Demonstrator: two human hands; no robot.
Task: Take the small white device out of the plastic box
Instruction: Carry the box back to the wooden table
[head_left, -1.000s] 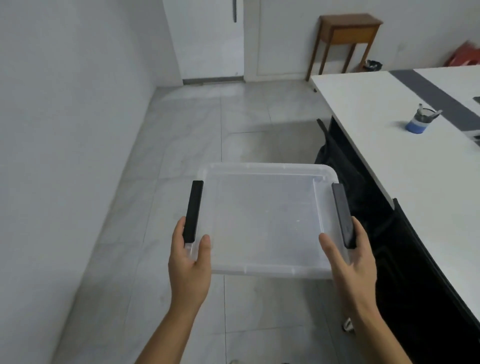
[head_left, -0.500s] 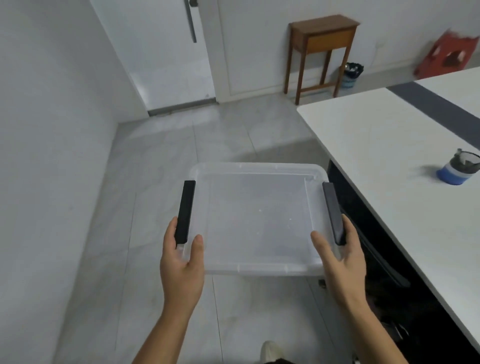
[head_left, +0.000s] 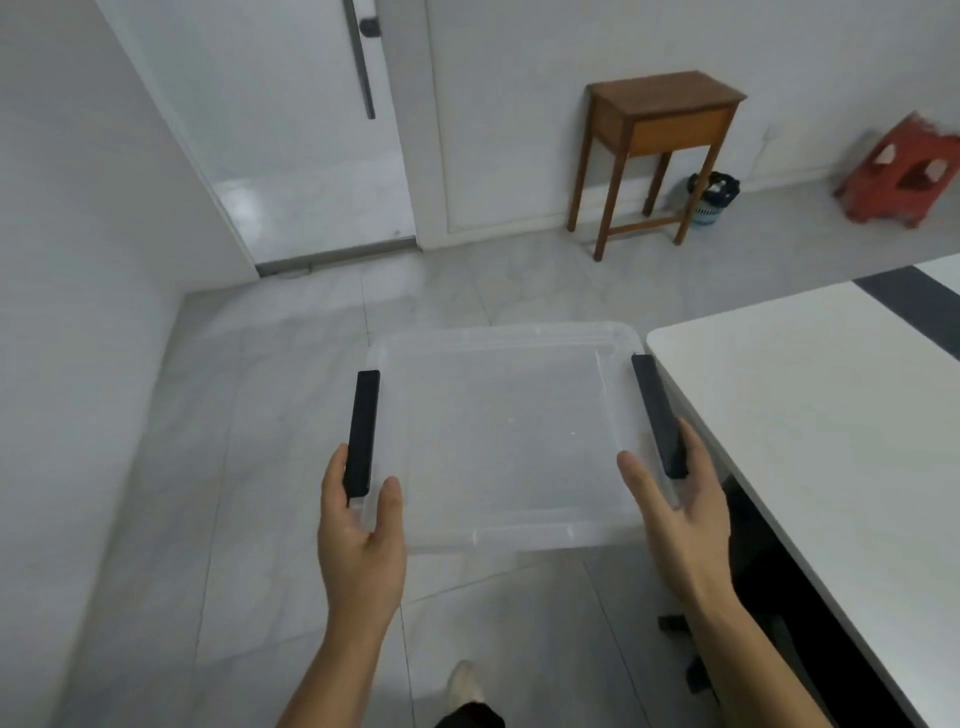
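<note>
I carry a clear plastic box with a flat see-through lid and a black latch on each side, held level in the air above the tiled floor. My left hand grips its near left corner, thumb on the lid beside the left black latch. My right hand grips the near right corner, fingers under the right black latch. Through the clear plastic I see only the floor; no small white device shows inside.
A white table with a dark stripe stands close on the right, its corner next to the box. Against the far wall are a brown wooden side table, a small bin and a red stool. A white door stands ahead, a wall on the left.
The view has swung left and lifted: the door and side table are larger, the blue cup on the table has left the frame. The box stays held by both hands.
</note>
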